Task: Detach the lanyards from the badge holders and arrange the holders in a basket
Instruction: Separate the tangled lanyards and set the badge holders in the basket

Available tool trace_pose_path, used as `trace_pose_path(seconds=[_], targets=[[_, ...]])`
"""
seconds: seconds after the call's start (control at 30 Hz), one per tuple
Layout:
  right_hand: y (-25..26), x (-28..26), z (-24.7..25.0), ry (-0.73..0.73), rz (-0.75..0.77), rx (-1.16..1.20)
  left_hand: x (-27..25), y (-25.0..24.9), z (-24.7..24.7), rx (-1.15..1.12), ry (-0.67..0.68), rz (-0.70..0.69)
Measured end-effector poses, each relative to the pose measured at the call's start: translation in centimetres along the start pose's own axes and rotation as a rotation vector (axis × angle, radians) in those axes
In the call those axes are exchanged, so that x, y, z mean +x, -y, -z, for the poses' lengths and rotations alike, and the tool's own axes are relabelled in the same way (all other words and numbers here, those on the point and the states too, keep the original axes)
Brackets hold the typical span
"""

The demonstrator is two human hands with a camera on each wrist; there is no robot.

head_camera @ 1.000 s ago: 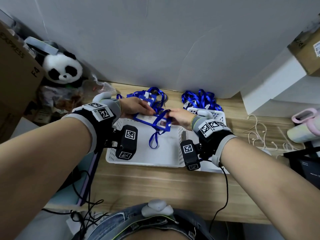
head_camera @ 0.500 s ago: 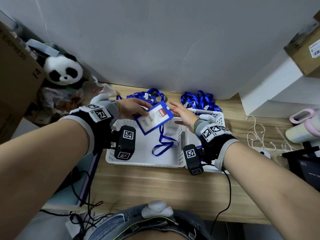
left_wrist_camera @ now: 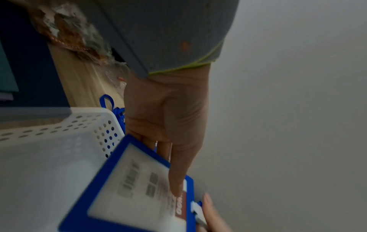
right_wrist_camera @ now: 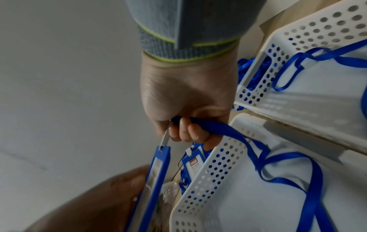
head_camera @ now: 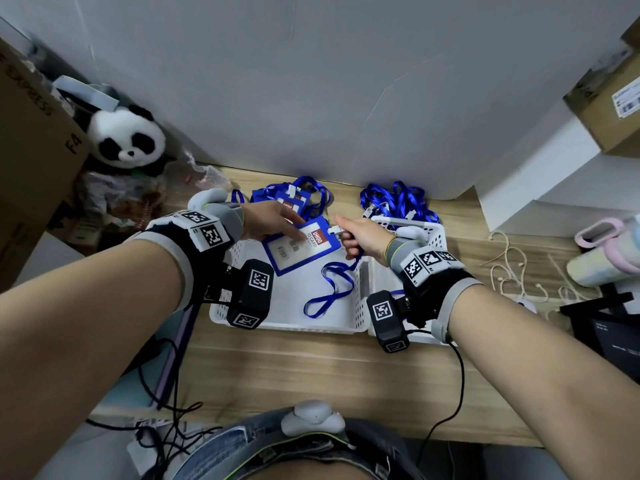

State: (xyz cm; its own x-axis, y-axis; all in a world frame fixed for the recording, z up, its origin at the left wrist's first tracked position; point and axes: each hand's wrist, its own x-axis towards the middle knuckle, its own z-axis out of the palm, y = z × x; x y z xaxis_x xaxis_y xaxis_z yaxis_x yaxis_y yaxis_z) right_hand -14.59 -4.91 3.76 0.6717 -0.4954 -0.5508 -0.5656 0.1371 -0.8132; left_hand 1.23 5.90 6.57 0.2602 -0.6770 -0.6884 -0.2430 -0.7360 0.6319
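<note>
Over a wooden desk (head_camera: pixel 284 368) against a grey wall (head_camera: pixel 311 81), left hand (head_camera: pixel 268 221) pinches a blue badge holder (head_camera: pixel 299 245) above the left white perforated basket (head_camera: pixel 287 323). Right hand (head_camera: pixel 363 237) curls round the lanyard (head_camera: pixel 329 289) clip at the holder's 2 o'clock corner. Second basket (head_camera: pixel 420 230) at 3 o'clock, plush panda (head_camera: pixel 126 138) at 10, cardboard box (head_camera: pixel 31 133) at 9.

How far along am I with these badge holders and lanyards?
Early. Done: one loose lanyard lies in the right basket. In hand: left hand holds a holder over the left basket, which holds no holders; right hand grips its clip, still attached. Left: the pile of holders behind, lanyards still on.
</note>
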Motion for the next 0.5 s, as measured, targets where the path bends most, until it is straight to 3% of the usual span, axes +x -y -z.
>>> trace_pose_path(seconds=[0.17,0.5], targets=[[0.6,-0.1,-0.8,-0.012,0.032,-0.078,0.0,-1.1,-1.4,0.225,-0.13,-0.085],[1.3,0.1,-0.1,0.055,-0.143,-0.036,0.4,-1.4,-1.6,0.258,-0.265,-0.273]])
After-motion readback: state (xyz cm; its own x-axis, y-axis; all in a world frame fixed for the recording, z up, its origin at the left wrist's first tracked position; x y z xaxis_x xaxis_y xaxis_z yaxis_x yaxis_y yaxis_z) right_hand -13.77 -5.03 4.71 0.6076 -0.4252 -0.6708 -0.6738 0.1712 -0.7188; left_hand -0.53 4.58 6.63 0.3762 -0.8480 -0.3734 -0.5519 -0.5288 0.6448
